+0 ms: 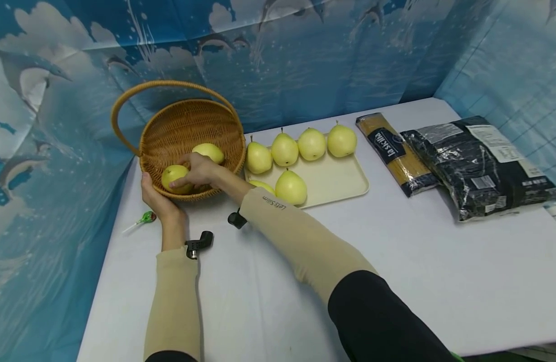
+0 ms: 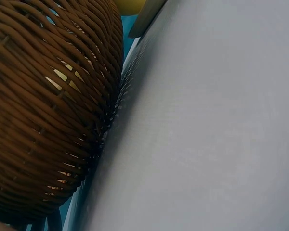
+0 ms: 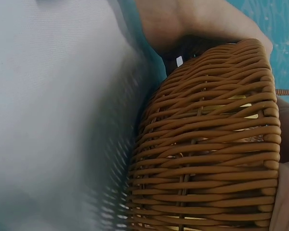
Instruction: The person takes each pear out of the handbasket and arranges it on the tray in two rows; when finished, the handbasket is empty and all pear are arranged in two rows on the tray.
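Observation:
A brown wicker basket (image 1: pixel 192 118) with a tall hoop handle leans back at the table's left, its mouth facing me. My left hand (image 1: pixel 162 201) grips the basket's lower left rim; in the right wrist view that hand (image 3: pixel 202 19) bends over the rim. My right hand (image 1: pixel 200 170) reaches inside, thumb and fingers round a yellow-green pear (image 1: pixel 170 174). Behind that hand lies a second pear (image 1: pixel 210 151) in the basket. In the left wrist view the woven side (image 2: pixel 43 110) hides the fruit, apart from pale glimpses through gaps.
Right of the basket, a cream tray (image 1: pixel 337 183) bears several pears (image 1: pixel 284 148), one partly hidden by my right forearm. Farther right lie a pasta packet (image 1: pixel 391 151) and a big black plastic bag (image 1: pixel 486 171). A green-wrapped lollipop (image 1: pixel 148 217) lies near the left table edge.

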Motion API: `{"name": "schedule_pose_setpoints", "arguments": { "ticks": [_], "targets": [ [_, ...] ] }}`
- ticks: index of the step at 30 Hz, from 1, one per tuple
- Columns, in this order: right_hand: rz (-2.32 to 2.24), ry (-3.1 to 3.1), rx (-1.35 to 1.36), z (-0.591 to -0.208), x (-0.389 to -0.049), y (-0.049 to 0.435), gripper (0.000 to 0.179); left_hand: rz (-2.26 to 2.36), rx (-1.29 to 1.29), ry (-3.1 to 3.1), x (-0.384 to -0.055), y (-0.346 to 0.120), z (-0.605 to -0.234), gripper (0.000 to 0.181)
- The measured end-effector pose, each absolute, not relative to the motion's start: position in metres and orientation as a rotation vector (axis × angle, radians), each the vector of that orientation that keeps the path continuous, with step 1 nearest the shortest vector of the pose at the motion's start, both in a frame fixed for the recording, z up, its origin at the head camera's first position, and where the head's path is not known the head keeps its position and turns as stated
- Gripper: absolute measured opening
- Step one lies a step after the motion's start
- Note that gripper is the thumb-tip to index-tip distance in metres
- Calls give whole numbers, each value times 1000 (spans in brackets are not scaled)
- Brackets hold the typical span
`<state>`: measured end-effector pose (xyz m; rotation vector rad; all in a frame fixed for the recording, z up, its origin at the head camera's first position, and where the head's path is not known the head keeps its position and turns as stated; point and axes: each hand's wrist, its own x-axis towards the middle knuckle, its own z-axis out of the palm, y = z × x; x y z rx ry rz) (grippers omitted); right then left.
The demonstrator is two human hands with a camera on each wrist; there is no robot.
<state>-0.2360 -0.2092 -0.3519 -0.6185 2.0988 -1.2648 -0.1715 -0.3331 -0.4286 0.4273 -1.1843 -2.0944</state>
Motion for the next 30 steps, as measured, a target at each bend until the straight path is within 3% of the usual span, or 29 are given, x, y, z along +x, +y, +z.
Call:
{"name": "schedule_pose_setpoints", "arguments": {
  "ticks": [8,18,25,30],
  "targets": [
    [-1173,2109,-692,-349,-234,-212,91,-2082,439,-1173,-169,-332,-428,48],
    [-953,2388,-806,-346,-234,-215,83,-2061,458,-1174,-172,-335,-429,45],
    [-964,2479,-829,-348,-232,-214,64,-2100,454,-1161,-170,-334,-427,46],
    [-1017,2490,-853,-346,-231,-212,70,-2100,436,-1164,-171,-336,-427,45]
  ]
}}
